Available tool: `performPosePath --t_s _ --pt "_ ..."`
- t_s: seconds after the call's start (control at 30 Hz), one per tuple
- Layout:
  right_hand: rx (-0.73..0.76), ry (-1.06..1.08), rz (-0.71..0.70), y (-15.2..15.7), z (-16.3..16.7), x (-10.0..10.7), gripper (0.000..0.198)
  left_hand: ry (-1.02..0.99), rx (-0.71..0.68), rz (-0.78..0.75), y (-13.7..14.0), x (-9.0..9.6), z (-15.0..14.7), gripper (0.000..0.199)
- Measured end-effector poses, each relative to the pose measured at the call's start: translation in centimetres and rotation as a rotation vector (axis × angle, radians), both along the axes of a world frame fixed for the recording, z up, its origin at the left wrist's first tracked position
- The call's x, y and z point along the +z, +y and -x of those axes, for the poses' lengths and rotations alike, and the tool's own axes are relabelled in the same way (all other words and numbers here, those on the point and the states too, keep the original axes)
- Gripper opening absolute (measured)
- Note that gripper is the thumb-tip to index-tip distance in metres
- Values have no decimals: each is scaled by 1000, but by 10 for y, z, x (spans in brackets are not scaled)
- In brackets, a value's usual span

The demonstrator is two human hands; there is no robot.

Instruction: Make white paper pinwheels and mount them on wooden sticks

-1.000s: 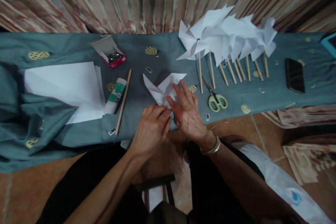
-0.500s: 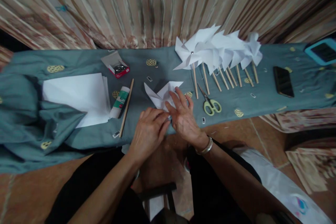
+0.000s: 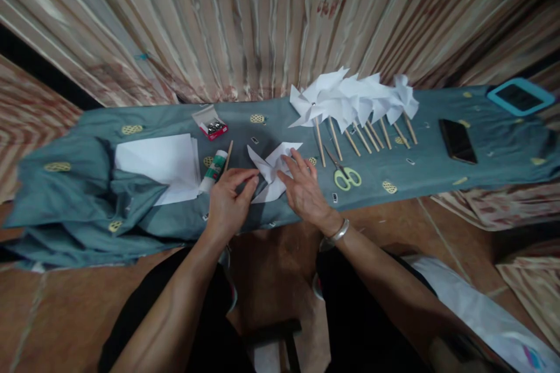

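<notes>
A white paper pinwheel shape (image 3: 273,170), cut into pointed blades, rests on the cloth in front of me. My left hand (image 3: 231,198) is at its left side, thumb and forefinger pinched together at the edge of a blade. From the right, my right hand (image 3: 304,186) lies over the paper with fingers stretched and apart, their tips touching it. Just left of my left hand are a wooden stick (image 3: 228,154), partly hidden by that hand, and a green and white glue stick (image 3: 213,171). Scissors (image 3: 347,178) with green handles lie right of my right hand.
Finished pinwheels (image 3: 332,99) on sticks lie in a row behind. An opened box of metal pins (image 3: 212,123) and a paper stack (image 3: 160,157) are at left. A phone (image 3: 457,141) and a blue-framed tablet (image 3: 520,97) are at right. A curtain (image 3: 245,29) hangs behind.
My left hand has moved left and up, off the paper's near side to its left blade. The near blade now lies spread out. My right hand stays on the paper. The view has shifted.
</notes>
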State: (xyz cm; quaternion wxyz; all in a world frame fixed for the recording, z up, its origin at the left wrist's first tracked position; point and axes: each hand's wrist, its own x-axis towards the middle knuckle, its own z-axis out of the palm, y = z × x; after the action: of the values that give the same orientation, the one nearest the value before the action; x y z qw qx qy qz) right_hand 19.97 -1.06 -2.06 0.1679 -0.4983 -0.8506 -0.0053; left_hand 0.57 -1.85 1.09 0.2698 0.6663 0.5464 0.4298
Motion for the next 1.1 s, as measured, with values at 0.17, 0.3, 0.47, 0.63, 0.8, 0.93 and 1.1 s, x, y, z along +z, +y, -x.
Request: performPosePath --t_s 0.17,0.3,0.47,0.63,0.8,0.93,1.1 --pt "22 31 25 1 1 7 39 -59 10 82 3 -6 3 24" --pt "56 42 44 2 -1 13 40 -125 12 120 4 -8 3 25" --pt "64 70 65 5 -2 16 39 -265 35 212 6 -13 2 26" --pt "47 79 55 9 -2 14 36 -569 94 400 8 -12 -3 39" --pt "29 101 64 11 -2 13 38 -962 134 616 0 2 -11 51" --pt "12 135 76 13 -4 12 38 -1132 128 743 -6 9 -19 26" --pt "-16 160 106 14 -4 11 38 -1225 125 827 0 10 -30 9"
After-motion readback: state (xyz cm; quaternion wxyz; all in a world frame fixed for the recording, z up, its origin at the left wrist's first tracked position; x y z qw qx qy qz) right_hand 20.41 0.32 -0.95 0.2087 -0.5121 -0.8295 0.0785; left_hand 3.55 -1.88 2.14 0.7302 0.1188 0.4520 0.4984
